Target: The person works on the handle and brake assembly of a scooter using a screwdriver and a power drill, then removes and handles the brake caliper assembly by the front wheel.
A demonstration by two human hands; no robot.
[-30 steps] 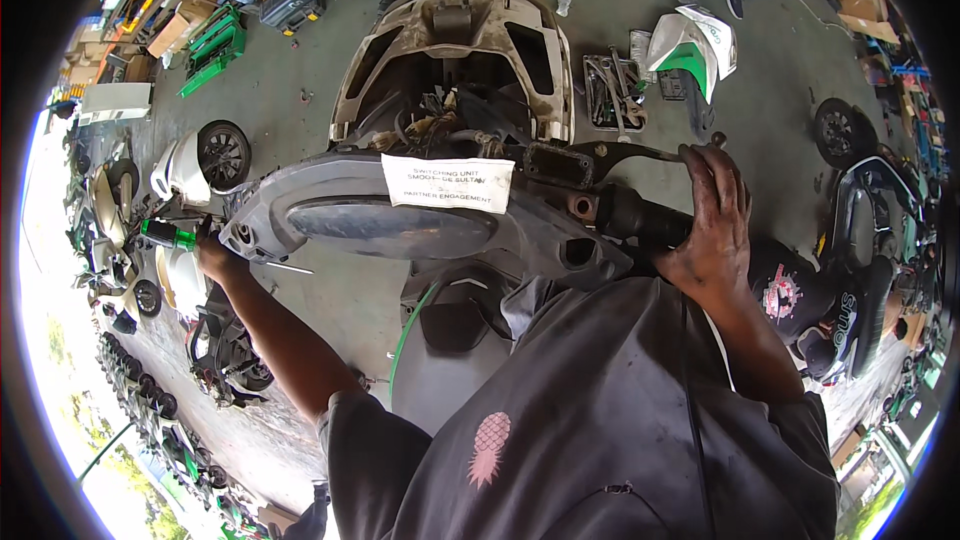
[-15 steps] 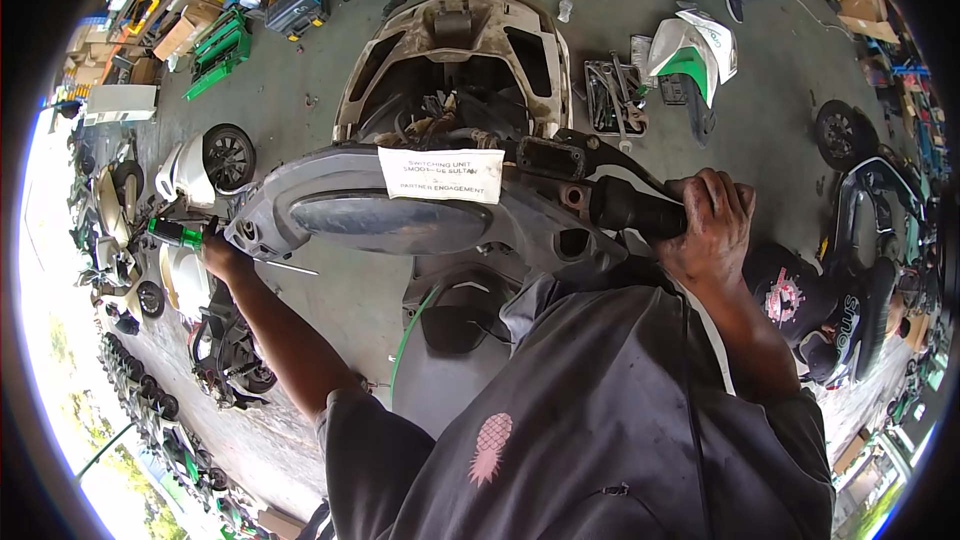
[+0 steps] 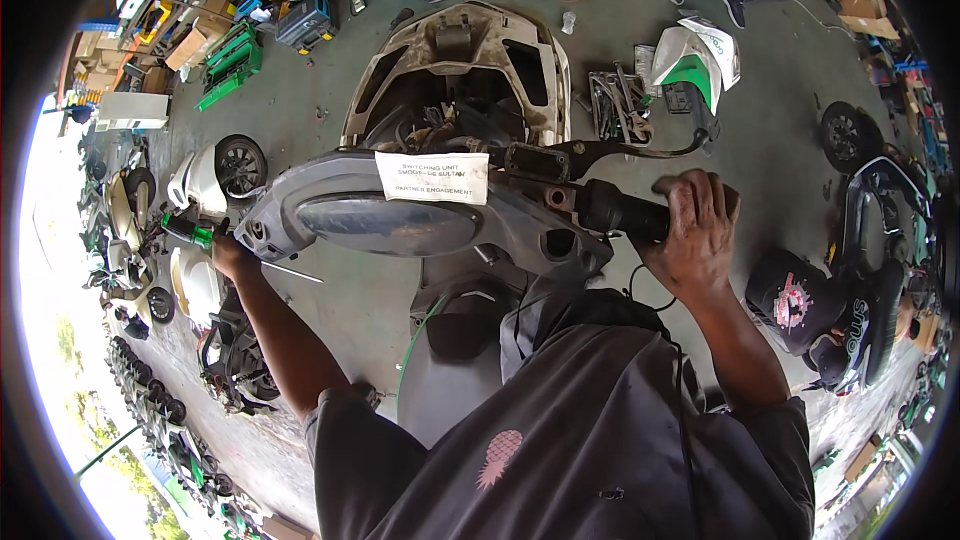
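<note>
A scooter handlebar with a dark grey cover [image 3: 390,224] spans the space in front of me, with a white paper label [image 3: 432,177] on it. My right hand [image 3: 697,235] is closed around the outer end of the black rubber grip [image 3: 622,210], thumb underneath. The brake lever [image 3: 655,150] extends forward of the grip, apart from my fingers. At the handlebar's left end, my left hand [image 3: 234,254] grips a screwdriver [image 3: 190,231] with a green and black handle. Its thin metal shaft points right, below the cover. Part of that hand's fingers is hidden.
The scooter's worn pale front body [image 3: 455,30] lies beyond the handlebar, its seat [image 3: 455,335] below. A tool tray [image 3: 618,105] and a white-green panel [image 3: 695,65] sit on the floor ahead right. A crouching person in a cap [image 3: 795,300] is close on my right; another sits far right.
My right hand has loosened from around the brake lever, which now stands free further forward. Its fingers sit higher on the grip's end. The left hand still holds the screwdriver.
</note>
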